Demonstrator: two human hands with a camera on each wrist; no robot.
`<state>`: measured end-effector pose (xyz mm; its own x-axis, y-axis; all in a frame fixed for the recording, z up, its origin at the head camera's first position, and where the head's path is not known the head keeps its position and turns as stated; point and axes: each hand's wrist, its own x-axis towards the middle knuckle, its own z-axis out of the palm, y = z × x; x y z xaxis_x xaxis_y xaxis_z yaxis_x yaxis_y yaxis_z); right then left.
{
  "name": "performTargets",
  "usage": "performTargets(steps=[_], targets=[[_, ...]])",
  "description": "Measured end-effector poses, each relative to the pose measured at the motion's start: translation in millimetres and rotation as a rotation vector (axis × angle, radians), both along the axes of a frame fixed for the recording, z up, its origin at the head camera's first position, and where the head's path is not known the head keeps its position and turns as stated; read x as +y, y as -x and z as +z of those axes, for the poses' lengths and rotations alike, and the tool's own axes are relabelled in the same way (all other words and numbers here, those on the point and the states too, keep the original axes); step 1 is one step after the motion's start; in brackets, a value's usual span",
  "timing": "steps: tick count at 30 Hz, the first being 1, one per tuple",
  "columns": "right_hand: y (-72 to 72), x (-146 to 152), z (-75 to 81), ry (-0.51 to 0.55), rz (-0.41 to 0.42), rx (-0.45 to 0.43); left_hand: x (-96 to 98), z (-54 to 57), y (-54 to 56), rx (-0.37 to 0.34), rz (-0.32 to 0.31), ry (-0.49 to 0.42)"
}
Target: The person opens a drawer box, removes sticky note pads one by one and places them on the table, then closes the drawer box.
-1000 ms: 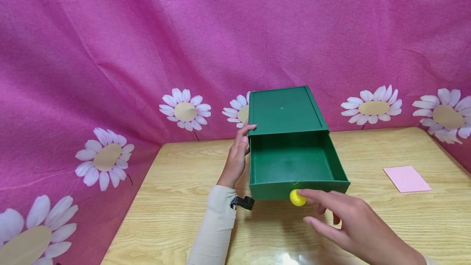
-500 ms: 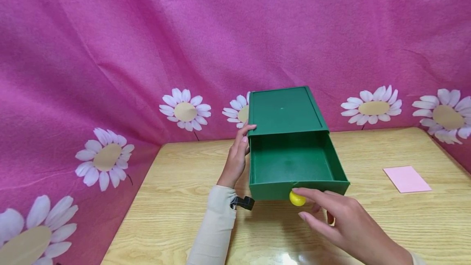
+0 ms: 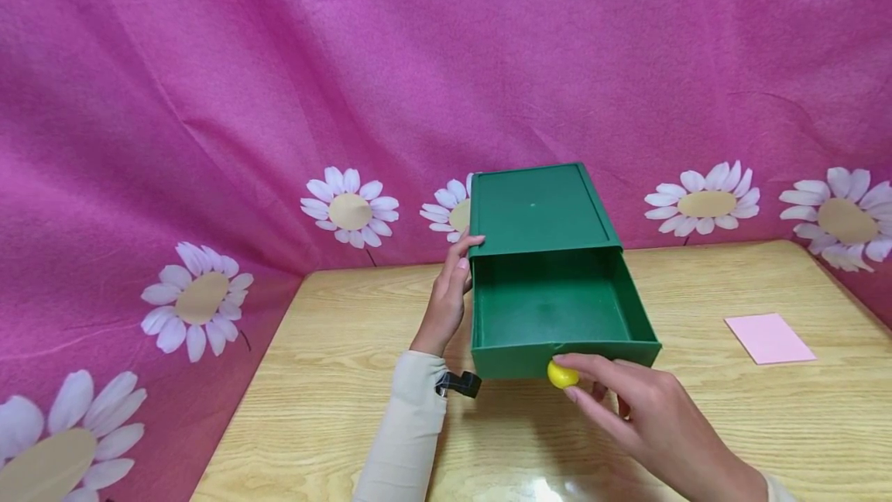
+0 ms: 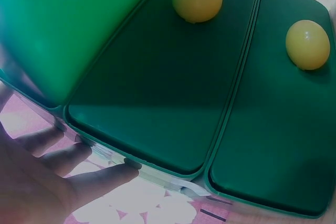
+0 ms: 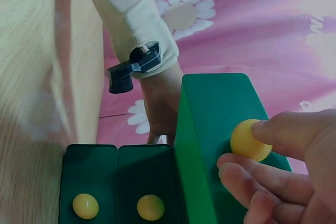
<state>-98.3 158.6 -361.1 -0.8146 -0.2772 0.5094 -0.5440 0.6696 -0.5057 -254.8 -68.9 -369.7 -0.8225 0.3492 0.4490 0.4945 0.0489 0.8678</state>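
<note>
Right hand (image 3: 662, 417) pinches knob (image 3: 561, 374) | left hand (image 3: 443, 304) spread on cabinet (image 3: 542, 211) | two more knobs (image 5: 85, 206): wrist views only

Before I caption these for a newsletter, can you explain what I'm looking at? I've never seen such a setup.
There's no machine here, just a person's left hand and right hand. The wide view is taken from the head, the close-ups from each wrist. A green drawer unit stands on the wooden table, with a flat pink square lying to its right. The unit's top drawer is pulled open: the right hand pinches its yellow knob while the left hand rests against the unit's side.
</note>
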Motion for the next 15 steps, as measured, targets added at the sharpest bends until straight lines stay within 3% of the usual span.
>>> performTargets(steps=[15], targets=[[7.1, -2.9, -4.0, -0.001, -0.046, 0.042, -1.2, -2.4, 2.6, 0.002, -0.007, -0.016]])
